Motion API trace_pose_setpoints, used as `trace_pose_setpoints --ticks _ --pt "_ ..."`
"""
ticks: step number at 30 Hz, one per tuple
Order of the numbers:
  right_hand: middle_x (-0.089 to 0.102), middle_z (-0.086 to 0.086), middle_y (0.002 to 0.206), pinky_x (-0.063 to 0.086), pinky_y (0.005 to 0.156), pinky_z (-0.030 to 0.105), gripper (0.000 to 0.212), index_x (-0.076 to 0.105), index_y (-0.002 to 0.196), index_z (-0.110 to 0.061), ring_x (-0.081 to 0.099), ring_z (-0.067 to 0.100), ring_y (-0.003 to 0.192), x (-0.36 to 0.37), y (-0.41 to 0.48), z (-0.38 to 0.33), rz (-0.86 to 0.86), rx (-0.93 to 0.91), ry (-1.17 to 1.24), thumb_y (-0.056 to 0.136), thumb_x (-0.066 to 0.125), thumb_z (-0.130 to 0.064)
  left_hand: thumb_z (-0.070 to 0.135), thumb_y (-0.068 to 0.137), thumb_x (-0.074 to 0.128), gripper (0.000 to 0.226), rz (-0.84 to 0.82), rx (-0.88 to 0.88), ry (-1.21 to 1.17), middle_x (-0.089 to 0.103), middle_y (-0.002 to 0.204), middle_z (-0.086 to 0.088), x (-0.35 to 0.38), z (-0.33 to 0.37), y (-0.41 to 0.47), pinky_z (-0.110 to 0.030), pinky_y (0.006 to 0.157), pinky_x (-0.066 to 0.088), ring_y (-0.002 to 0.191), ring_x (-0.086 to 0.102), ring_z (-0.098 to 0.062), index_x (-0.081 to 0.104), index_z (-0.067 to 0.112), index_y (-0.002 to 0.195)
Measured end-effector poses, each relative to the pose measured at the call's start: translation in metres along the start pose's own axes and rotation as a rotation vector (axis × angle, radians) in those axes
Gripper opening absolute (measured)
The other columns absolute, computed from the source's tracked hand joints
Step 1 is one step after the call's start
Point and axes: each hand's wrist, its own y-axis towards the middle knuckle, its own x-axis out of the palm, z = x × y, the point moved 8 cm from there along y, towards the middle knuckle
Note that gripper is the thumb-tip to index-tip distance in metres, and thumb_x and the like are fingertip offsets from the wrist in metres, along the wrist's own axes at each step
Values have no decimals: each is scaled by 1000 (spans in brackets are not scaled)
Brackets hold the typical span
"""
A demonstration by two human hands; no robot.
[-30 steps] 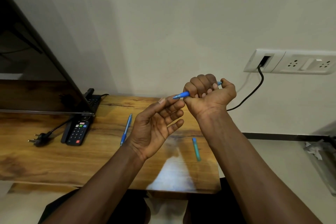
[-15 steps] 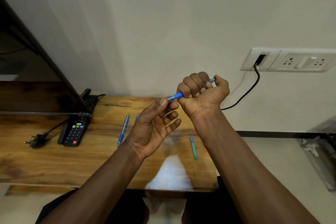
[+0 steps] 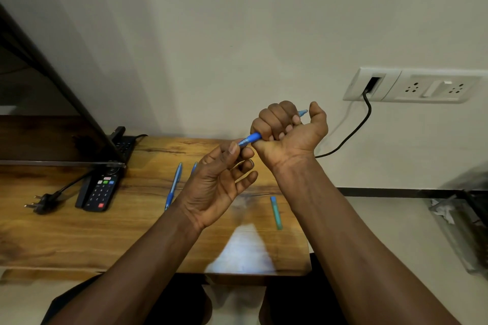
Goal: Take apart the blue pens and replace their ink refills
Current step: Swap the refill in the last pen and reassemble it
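My right hand [image 3: 289,134] grips a blue pen [image 3: 252,138] in a fist, held up above the wooden table [image 3: 79,240]. The pen's tip end sticks out to the left and its back end shows by my thumb. My left hand [image 3: 221,182] pinches the pen's tip end between thumb and forefinger, the other fingers relaxed. A second blue pen [image 3: 174,185] lies on the table left of my left hand. Another blue pen [image 3: 195,166] peeks out behind that hand. A teal-green pen part [image 3: 276,212] lies on the table under my right forearm.
A black remote [image 3: 101,190] and a black plug with its cord [image 3: 43,203] lie at the left, under a dark screen's edge [image 3: 52,79]. A white wall socket panel [image 3: 414,84] with a black cable sits at the right. The floor lies beyond the table's right edge.
My left thumb and forefinger have closed onto the pen's tip end; before, the fingers only reached toward it. Both hands have shifted slightly left.
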Motion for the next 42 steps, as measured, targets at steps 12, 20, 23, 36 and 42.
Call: trace_pose_setpoints --ticks 12,20,23,36,42 --pt "20 -6 43 17 39 18 48 28 50 -20 18 10 33 1 0 -4 25 -43 -26 93 29 -41 36 65 98 40 -11 11 19 75 95 0 1 4 -3 -34 85 60 84 69 -12 80 21 97" --pt "19 -6 44 16 40 18 47 27 51 -20 17 11 33 -2 1 -6 49 -54 -39 93 29 -40 37 65 97 37 -5 14 34 75 95 1 1 4 -3 -33 84 60 84 70 -12 80 22 95" --pt "19 -6 44 16 39 18 46 27 52 -20 17 10 34 -3 1 -6 50 -57 -44 93 30 -41 37 66 97 36 1 10 42 75 96 1 1 4 -3 -33 84 60 84 69 -11 80 23 94" --pt "26 -5 48 19 43 22 54 36 60 -17 23 11 38 -3 6 -1 -66 29 -23 93 35 -59 26 91 64 19 119 -17 117 76 95 -1 -2 9 -6 -34 83 56 80 66 -11 83 22 91" --pt "34 -2 61 30 53 28 41 45 73 -14 32 14 51 -9 6 1 -59 17 -123 92 35 -49 35 89 58 32 160 -32 192 78 104 -10 -18 20 -10 -36 85 54 80 67 -15 84 16 95"
